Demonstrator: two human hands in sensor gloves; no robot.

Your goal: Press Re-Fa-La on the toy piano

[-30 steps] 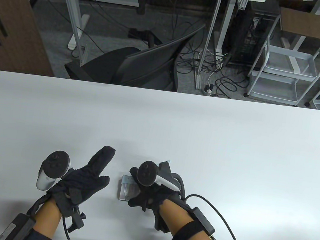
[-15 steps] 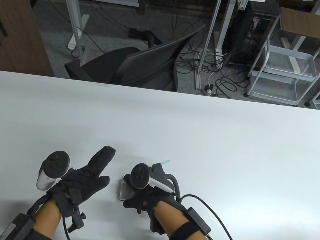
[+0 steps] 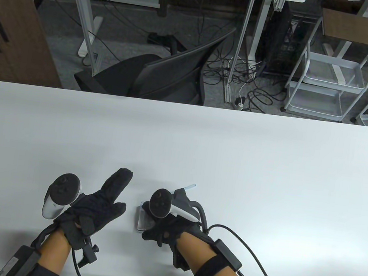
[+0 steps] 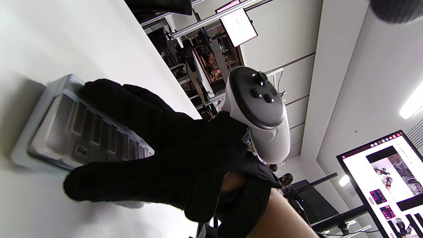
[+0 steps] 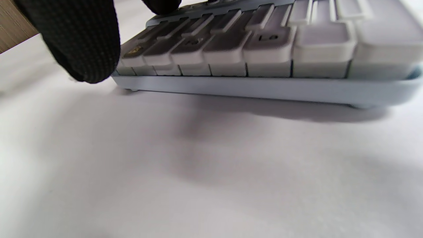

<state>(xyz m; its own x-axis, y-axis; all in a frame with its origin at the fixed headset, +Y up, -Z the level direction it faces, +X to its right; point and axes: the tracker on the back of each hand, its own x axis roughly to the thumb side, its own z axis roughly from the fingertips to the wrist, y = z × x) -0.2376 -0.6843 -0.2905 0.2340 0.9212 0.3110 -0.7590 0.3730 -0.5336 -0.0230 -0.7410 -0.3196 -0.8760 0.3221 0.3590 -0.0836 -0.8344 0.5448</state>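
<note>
The toy piano (image 3: 141,219) is a small pale-blue case with grey-white keys, near the table's front edge and mostly covered by my right hand (image 3: 158,226). In the left wrist view, the right hand's fingers (image 4: 132,109) lie across the keys of the piano (image 4: 49,132), past the key marked Re (image 4: 82,151). Its thumb (image 4: 109,181) stretches in front of the case. In the right wrist view the thumb (image 5: 82,43) hangs by the piano's (image 5: 264,87) left end, and a key marked La (image 5: 268,38) shows. My left hand (image 3: 113,196) rests open on the table, left of the piano, touching nothing.
The white table (image 3: 235,158) spreads wide behind and to the right of the hands. A cable (image 3: 256,256) runs from my right wrist over the table. A black office chair (image 3: 165,74) stands beyond the far edge.
My right hand has slid a little to the left over the piano, covering more of the keys, then stayed nearly still. My left hand has not moved.
</note>
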